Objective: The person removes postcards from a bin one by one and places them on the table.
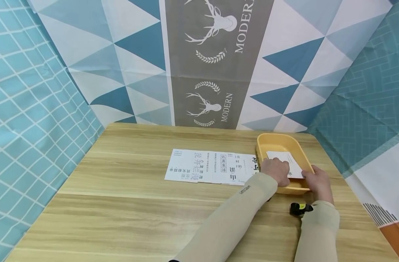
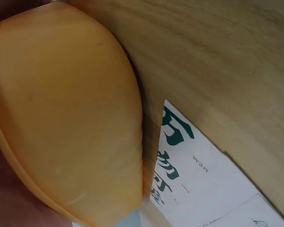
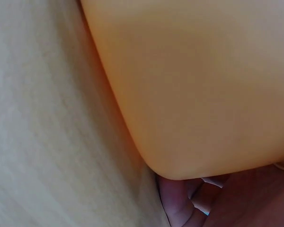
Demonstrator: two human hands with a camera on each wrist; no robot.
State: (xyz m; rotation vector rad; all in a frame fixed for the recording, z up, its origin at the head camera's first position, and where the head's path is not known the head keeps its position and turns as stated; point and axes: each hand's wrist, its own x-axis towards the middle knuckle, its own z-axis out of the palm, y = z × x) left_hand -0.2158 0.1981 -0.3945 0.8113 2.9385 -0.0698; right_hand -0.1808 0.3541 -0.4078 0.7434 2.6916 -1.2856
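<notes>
A yellow-orange plastic tray (image 1: 271, 140) stands at the table's right side, holding a white printed card (image 1: 292, 163). My left hand (image 1: 276, 171) reaches over the tray's near-left rim onto the card; its fingertips are hidden, so a pinch cannot be confirmed. My right hand (image 1: 321, 185) grips the tray's near right corner, thumb on top beside the card's corner. Seen from the right wrist, curled fingers (image 3: 175, 201) lie under the tray's corner (image 3: 189, 142). Left of the tray lies a row of white cards (image 1: 206, 167) with printed Chinese characters, edge to edge or overlapping.
The wooden table (image 1: 121, 218) extends left and toward me. Patterned cloth (image 1: 216, 65) hangs behind it, and blue tiled cloth (image 1: 29, 109) hangs on the left. A black wrist device (image 1: 299, 209) sits by my right sleeve.
</notes>
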